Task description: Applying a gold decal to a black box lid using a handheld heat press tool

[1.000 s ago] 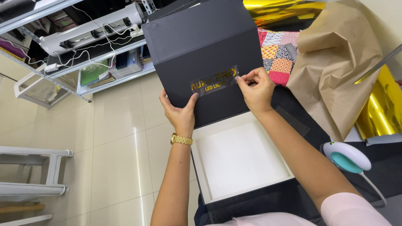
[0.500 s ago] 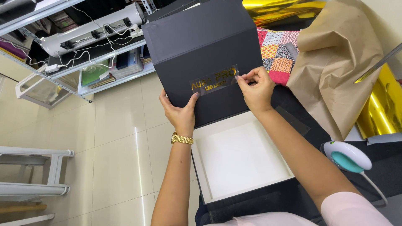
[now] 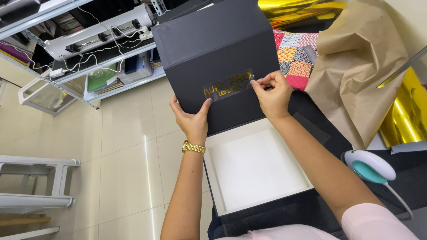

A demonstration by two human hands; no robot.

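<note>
A dark box with a white inside [image 3: 253, 166] lies open on the dark table, its dark lid [image 3: 213, 53] raised toward me. My left hand [image 3: 192, 119] grips the lid's lower left edge, thumb on the lid's face. A clear film strip with gold lettering [image 3: 227, 86] lies on the lid. My right hand [image 3: 270, 94] pinches the right end of that strip between thumb and fingers. A gold watch [image 3: 194, 147] is on my left wrist.
A white and teal handheld iron [image 3: 369, 166] with a cord rests at the right. Crumpled brown paper [image 3: 360, 66], gold foil [image 3: 404, 111] and patchwork cloth [image 3: 296, 55] lie behind the box. Metal shelves with a white machine [image 3: 98, 31] stand left, over tiled floor [image 3: 120, 169].
The hands and box have hardly moved. My right fingers have shifted slightly at the right end of the film strip.
</note>
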